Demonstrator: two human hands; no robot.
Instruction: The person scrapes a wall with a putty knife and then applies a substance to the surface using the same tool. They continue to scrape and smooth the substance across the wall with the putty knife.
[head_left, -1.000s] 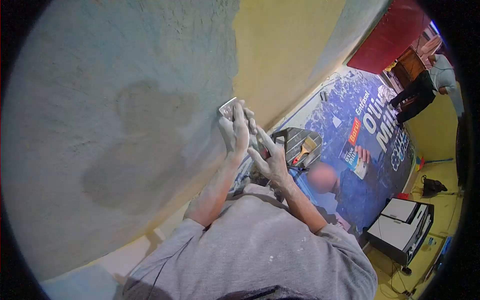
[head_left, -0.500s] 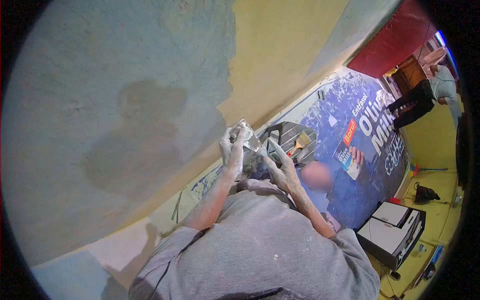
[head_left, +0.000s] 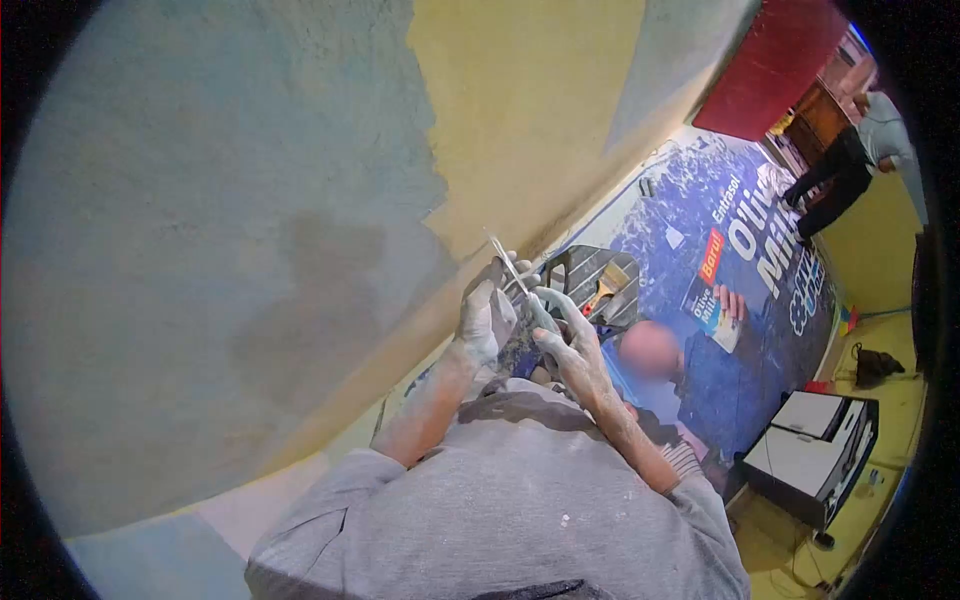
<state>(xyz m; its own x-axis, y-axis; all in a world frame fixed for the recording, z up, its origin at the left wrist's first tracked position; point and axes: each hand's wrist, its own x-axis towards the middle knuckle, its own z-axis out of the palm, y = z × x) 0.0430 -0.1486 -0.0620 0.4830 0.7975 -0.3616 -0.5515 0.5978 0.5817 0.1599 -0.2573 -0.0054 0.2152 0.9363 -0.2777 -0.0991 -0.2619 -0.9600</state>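
Observation:
A putty knife (head_left: 508, 264) with a thin, pale-smeared blade is between my hands, its blade seen nearly edge-on and pointing up towards the wall. My left hand (head_left: 484, 318), coated in white dust, has its thumb and fingers on either side of the blade. The fingers of my right hand (head_left: 572, 350) are closed round the handle end, which is grey and dusty. Below and beyond them lies a dark ribbed tray (head_left: 628, 262) holding a paintbrush (head_left: 606, 284) with pale bristles and an orange-red handle.
A patchy blue-grey and yellow wall (head_left: 300, 130) rises on the left. A splattered printed banner (head_left: 660, 215) covers the floor. At right stand a black-and-white box-like unit (head_left: 805, 440) and a dark bag (head_left: 877, 366). Another person (head_left: 850, 165) bends over near a red panel (head_left: 770, 70).
The putty knife has turned from its flat face to nearly edge-on. My right hand has closed round its handle, and my left hand has shifted slightly right. The view has shifted a little.

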